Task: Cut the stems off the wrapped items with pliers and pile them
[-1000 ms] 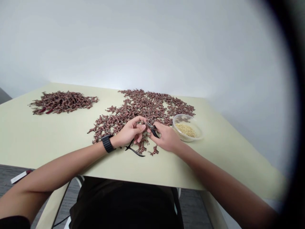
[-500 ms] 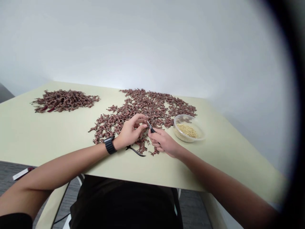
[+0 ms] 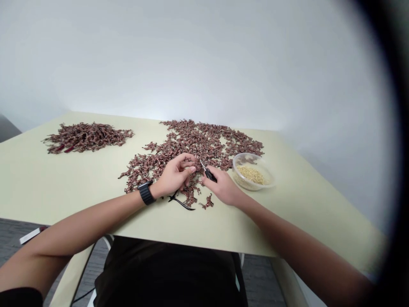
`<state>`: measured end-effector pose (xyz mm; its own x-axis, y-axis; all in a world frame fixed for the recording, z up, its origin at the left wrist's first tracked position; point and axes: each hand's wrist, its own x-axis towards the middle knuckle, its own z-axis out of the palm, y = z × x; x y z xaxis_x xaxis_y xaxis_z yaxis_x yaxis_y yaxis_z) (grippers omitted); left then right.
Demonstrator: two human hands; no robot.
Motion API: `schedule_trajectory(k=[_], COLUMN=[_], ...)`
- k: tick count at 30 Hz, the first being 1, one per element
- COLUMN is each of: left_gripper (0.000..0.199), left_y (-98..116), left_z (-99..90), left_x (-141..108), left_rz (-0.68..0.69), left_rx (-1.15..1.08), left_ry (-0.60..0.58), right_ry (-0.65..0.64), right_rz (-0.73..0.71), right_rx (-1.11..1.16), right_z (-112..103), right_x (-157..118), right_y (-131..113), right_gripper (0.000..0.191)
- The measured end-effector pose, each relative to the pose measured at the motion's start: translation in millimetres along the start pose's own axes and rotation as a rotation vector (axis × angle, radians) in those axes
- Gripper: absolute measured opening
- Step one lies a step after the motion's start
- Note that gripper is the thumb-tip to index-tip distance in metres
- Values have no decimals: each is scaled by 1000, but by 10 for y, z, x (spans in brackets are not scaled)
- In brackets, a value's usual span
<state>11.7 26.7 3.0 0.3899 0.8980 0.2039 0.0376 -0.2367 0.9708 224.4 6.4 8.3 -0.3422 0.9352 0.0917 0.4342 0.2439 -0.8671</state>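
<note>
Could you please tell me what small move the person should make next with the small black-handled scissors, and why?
I would probably ease the small black-handled scissors in the right hand slightly away from the left hand. Their tips sit very close to its fingertips, above the reddish-brown pieces, so a snip there might nick skin.

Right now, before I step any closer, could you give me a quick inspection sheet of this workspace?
Surface: pale green tabletop, flat, seen from its near edge.
Job's things: a wide spread of dried reddish-brown pieces; a clear plastic bowl of pale seeds.
Clutter: a separate heap of darker pieces; a thin curved black strip by the hands.
Hands: left hand, wearing a black watch, curled over the spread; right hand holding small black snips.
Cables: a thin black cable low under the table.
Surroundings: white wall; grey floor.
</note>
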Motion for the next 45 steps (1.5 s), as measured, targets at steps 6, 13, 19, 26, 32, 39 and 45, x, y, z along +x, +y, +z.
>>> schedule_trajectory(k=[6,13,19,26,32,39,45], left_gripper=[41,40,38,25,23,33,40], left_y=[-24,-1,33,4,39,31,-9], left_z=[-6,6,51,34,-98,-9,-8], left_x=[13,8,-11,-24,-3,11,24], left_rz=[-141,-161,-75,101,376,-73,-148], left_rx=[-318,-397,-253,145,502,-143,-323], left_ry=[-140,-172,-103,101,48,-77,-151], right_ry=[110,127,71,-337,-632,42,121], right_rz=[-208,-212,-121,266,413,-34,-210], right_rx=[-478,-566,-352,459,650,-163,-494], right_z=[3,-40,44,11,-210,-64,-30], right_x=[-8,-18,-21,-53,-32,8,-16], right_y=[71,105,91,-74,-110,39,52], right_gripper=[16,22,18,24,28,26,18])
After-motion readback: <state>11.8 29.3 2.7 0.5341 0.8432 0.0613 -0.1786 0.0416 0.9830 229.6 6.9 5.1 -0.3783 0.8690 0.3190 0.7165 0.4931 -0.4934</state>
